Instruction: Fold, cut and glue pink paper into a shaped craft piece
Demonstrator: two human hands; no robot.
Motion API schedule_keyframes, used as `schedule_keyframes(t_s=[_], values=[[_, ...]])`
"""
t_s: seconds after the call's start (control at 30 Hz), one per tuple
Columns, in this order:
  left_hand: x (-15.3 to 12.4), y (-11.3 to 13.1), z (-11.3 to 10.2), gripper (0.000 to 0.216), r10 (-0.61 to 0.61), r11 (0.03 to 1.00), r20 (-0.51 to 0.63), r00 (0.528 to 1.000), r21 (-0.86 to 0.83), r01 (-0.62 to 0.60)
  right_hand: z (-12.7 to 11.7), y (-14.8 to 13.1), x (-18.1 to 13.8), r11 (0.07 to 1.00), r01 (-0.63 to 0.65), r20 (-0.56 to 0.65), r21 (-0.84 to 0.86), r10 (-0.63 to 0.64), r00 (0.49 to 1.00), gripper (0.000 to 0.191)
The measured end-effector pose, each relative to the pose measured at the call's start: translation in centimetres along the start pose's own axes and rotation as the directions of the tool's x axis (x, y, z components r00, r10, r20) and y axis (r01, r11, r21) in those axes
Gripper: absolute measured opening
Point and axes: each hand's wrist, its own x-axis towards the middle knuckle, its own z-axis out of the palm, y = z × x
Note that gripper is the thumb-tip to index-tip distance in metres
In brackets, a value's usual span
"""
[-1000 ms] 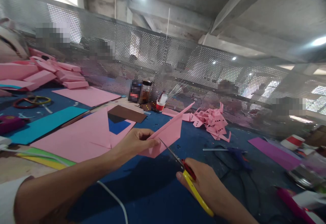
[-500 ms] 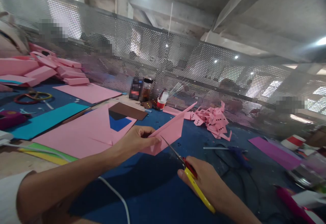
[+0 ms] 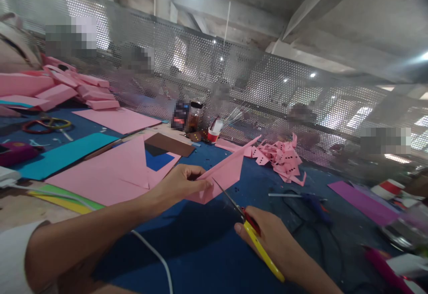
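Note:
My left hand (image 3: pixel 187 182) pinches a folded pink sheet of paper (image 3: pixel 227 169) between thumb and fingers, holding it up above the blue tabletop (image 3: pixel 197 249). In my right hand (image 3: pixel 270 236) is a pair of scissors (image 3: pixel 259 245) with yellow and red handles. Their blades point up and left, and the tips meet the pink paper close to my left thumb. Whether the blades are cutting into it I cannot tell. Behind my left forearm lies a large pink sheet (image 3: pixel 100 173), with brown card (image 3: pixel 172 144) and a blue piece beyond it.
At the back are a pile of cut pink pieces (image 3: pixel 282 158), a paper cup (image 3: pixel 213 134) and a perforated metal screen (image 3: pixel 257 71). Glue gun (image 3: pixel 316 207) and purple sheet (image 3: pixel 364 202) lie right. Folded pink boxes (image 3: pixel 67 86), other scissors (image 3: pixel 47 125) and turquoise card (image 3: pixel 67 153) are left.
The whole view has shifted very slightly. Both hands keep their hold, and the scissors and pink paper stay almost in the same position relative to each other.

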Motion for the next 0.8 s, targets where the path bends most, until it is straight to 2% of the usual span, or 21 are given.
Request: schedule_keyframes(t_s=[0.8], values=[[-0.10, 0.25, -0.05, 0.030, -0.013, 1.000, -0.005, 1.000, 0.027, 0.013, 0.23, 0.32, 0.10, 1.000, 0.008, -0.008, 0.017, -0.008, 1.000, 0.034]])
